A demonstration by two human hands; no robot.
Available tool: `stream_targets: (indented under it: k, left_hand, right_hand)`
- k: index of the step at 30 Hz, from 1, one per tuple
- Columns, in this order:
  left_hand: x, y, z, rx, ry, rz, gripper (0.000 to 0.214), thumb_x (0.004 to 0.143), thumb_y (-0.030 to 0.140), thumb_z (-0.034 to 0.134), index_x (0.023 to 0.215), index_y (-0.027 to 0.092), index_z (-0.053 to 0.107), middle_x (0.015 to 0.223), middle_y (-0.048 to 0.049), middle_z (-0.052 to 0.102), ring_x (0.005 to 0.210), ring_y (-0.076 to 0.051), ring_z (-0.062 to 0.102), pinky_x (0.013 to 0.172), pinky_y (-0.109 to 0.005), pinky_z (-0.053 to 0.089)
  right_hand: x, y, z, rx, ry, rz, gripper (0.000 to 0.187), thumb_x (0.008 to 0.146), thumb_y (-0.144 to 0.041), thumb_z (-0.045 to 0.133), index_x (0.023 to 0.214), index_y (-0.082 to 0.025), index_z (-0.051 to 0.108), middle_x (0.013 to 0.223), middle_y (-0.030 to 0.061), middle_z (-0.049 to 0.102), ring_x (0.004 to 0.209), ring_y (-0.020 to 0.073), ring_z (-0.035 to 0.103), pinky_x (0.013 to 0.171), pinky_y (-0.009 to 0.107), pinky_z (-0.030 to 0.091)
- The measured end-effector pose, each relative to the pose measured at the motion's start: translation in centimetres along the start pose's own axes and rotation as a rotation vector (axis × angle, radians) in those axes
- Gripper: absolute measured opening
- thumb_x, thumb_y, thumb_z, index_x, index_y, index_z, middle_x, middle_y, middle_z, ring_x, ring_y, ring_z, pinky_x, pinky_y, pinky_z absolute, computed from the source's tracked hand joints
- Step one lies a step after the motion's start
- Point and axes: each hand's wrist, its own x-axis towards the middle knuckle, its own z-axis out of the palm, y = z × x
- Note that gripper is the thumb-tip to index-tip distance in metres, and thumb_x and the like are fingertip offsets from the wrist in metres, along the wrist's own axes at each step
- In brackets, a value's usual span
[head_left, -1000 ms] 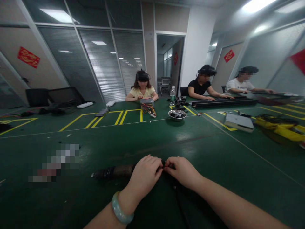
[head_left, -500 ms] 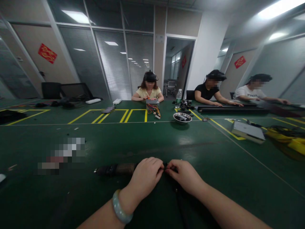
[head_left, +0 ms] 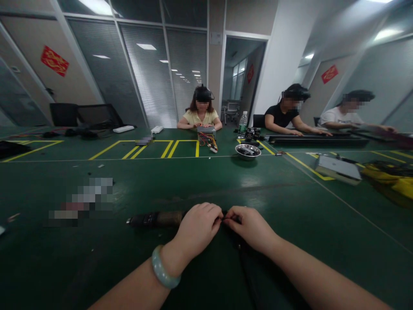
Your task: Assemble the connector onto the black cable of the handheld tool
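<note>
My left hand [head_left: 200, 226], with a pale green bangle [head_left: 165, 269] on its wrist, is closed in a pinch near the table's middle. My right hand [head_left: 250, 224] meets it from the other side, thumb and fingers pressed together. The fingertips almost touch around something small and dark that I cannot make out. A dark cylindrical tool [head_left: 156, 219] with a metal tip at its left end lies on the table, its right end hidden behind my left hand. Below my right hand, a long black strip-like piece [head_left: 247, 271] runs toward me, partly lost in shadow.
A metal bowl [head_left: 248, 153] of dark parts stands ahead, near a water bottle [head_left: 242, 125]. At the right lie a silver box [head_left: 338, 168] and a yellow bundle [head_left: 392, 178]. Across the green table [head_left: 138, 189] a person handles a wired metal box [head_left: 206, 129]; two others sit right.
The whole view has shifted slightly, so the table appears higher. Both hands keep their pinch at the same spot, with only slight finger movement.
</note>
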Motion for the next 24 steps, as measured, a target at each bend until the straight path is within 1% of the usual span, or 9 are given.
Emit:
stream_targets:
  k: [4, 9, 13, 18, 24]
  left_hand:
    - [0.0, 0.11, -0.1, -0.012, 0.004, -0.017, 0.008, 0.085, 0.018, 0.059, 0.092, 0.021, 0.059, 0.094, -0.0016, 0.063, 0.091, -0.02, 0.059, 0.082, -0.035, 0.046]
    - [-0.05, 0.37, -0.2, -0.028, 0.023, -0.059, 0.012, 0.084, 0.022, 0.062, 0.095, 0.022, 0.058, 0.093, -0.0006, 0.063, 0.089, -0.02, 0.058, 0.081, -0.036, 0.045]
    - [-0.09, 0.22, 0.0, -0.033, 0.021, -0.041, 0.008, 0.084, 0.019, 0.06, 0.092, 0.021, 0.059, 0.095, -0.0007, 0.063, 0.091, -0.02, 0.058, 0.084, -0.037, 0.046]
    - [-0.09, -0.08, 0.21, -0.055, 0.024, -0.034, 0.014, 0.082, 0.015, 0.061, 0.093, 0.022, 0.06, 0.098, -0.0003, 0.064, 0.094, -0.02, 0.058, 0.087, -0.038, 0.045]
    - [-0.06, -0.01, -0.19, -0.077, -0.003, -0.008, 0.013, 0.08, 0.013, 0.06, 0.091, 0.021, 0.061, 0.095, -0.0012, 0.064, 0.092, -0.02, 0.057, 0.084, -0.037, 0.045]
  right_hand:
    - [0.0, -0.03, 0.13, 0.021, 0.016, -0.001, 0.01, 0.086, -0.026, 0.059, 0.084, -0.021, 0.068, 0.08, -0.0002, 0.07, 0.076, 0.0151, 0.062, 0.066, 0.024, 0.04]
    - [-0.04, 0.27, 0.12, 0.076, 0.018, 0.009, 0.01, 0.087, -0.027, 0.058, 0.084, -0.021, 0.066, 0.078, -0.0012, 0.069, 0.072, 0.0137, 0.062, 0.063, 0.023, 0.04]
    - [-0.03, 0.46, 0.14, 0.073, 0.012, 0.025, 0.011, 0.087, -0.028, 0.058, 0.083, -0.021, 0.066, 0.076, -0.0012, 0.068, 0.069, 0.0134, 0.061, 0.061, 0.023, 0.039]
    - [-0.06, 0.4, 0.09, 0.075, 0.009, 0.026, 0.011, 0.086, -0.028, 0.058, 0.083, -0.021, 0.066, 0.076, -0.0011, 0.069, 0.068, 0.0131, 0.062, 0.06, 0.023, 0.039]
    - [-0.22, 0.38, 0.08, 0.058, -0.007, 0.011, 0.011, 0.086, -0.027, 0.057, 0.082, -0.021, 0.066, 0.076, -0.0019, 0.068, 0.068, 0.0126, 0.061, 0.059, 0.022, 0.038]
